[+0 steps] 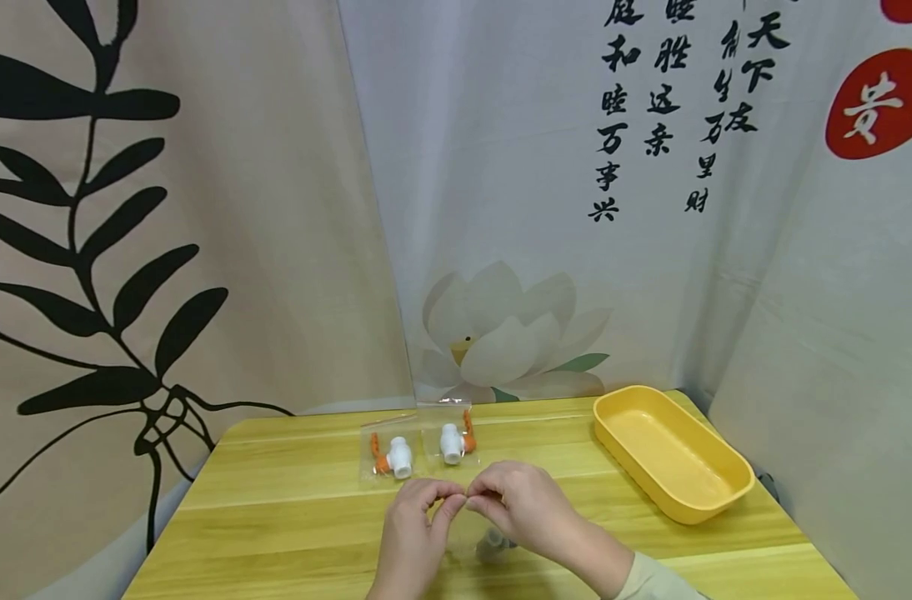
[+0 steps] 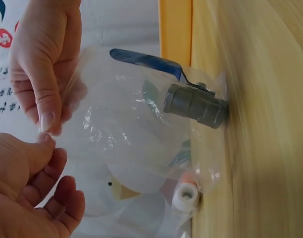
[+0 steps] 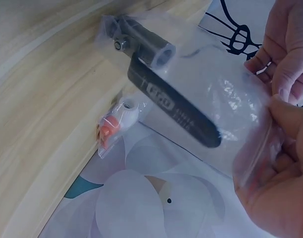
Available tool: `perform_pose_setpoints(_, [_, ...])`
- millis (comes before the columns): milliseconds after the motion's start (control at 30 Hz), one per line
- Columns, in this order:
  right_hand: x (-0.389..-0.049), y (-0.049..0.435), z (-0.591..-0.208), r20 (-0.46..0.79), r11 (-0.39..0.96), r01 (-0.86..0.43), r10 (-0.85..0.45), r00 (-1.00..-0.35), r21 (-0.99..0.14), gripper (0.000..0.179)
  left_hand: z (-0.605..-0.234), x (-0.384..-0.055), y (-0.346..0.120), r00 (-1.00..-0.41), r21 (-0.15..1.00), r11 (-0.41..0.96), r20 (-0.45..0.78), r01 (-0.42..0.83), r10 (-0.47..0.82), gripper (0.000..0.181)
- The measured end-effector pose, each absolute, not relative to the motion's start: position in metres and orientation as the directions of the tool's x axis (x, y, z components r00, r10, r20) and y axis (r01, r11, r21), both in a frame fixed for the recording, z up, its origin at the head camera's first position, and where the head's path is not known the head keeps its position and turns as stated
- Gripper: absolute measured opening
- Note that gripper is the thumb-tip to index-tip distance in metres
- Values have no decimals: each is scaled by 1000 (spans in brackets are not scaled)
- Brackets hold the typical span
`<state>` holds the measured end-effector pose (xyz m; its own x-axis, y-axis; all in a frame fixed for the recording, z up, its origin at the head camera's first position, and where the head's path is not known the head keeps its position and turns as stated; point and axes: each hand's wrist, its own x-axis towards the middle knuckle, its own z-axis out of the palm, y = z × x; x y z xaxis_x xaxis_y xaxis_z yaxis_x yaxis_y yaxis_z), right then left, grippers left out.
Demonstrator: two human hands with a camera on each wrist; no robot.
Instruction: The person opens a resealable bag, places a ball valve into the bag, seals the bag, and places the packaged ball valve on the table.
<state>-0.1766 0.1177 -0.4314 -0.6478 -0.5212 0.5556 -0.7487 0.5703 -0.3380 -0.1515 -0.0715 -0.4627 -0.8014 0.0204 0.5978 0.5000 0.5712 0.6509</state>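
Observation:
Both hands meet above the table at the upper edge of a clear plastic bag. My left hand pinches that edge between thumb and forefinger. Touching it, tip to tip, my right hand pinches the same edge. Inside the bag's lower end is a grey ball valve with a dark blue lever handle bearing pale lettering. The bag hangs down from the fingers, its valve end at the tabletop. In the head view the valve is partly hidden by the right hand.
Two white valves with orange handles, a left one and a right one, lie in clear bags beyond the hands. A yellow plastic tray stands at the right on the wooden table. Printed curtains hang behind.

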Motion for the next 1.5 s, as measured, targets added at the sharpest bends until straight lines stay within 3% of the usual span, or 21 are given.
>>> perform_pose_setpoints(100, [-175, 117, -430, 527, 570, -734, -522, -671, -370, 6, -462, -153, -73, -815, 653, 595, 579, 468, 7, 9])
perform_pose_setpoints(267, [-175, 117, -430, 489, 560, -715, -524, -697, -419, 7, -462, -155, -74, -791, 623, 626, 611, 470, -15, 15])
perform_pose_setpoints(433, [-176, 116, -431, 481, 557, -710, -524, -703, -431, 8, -465, -155, -76, -758, 559, 656, 652, 507, 30, 12])
perform_pose_setpoints(667, [-176, 117, -432, 481, 567, -704, -516, -708, -428, 9, -467, -155, -76, -767, 547, 656, 638, 520, 76, 11])
perform_pose_setpoints(967, [-174, 117, -430, 478, 568, -704, -519, -708, -426, 8, -468, -154, -74, -654, 481, 648, 756, 590, 34, 18])
perform_pose_setpoints(1133, [-175, 120, -428, 484, 577, -712, -526, -699, -401, 7, -465, -154, -73, -677, 493, 667, 736, 558, 23, 16])
perform_pose_setpoints(1300, [-177, 121, -432, 493, 593, -730, -548, -676, -341, 6, -462, -155, -73, -643, 433, 704, 765, 563, 44, 21])
perform_pose_setpoints(1500, [-179, 126, -437, 500, 597, -739, -558, -662, -312, 8, -461, -156, -74, -643, 411, 721, 763, 558, 63, 22])
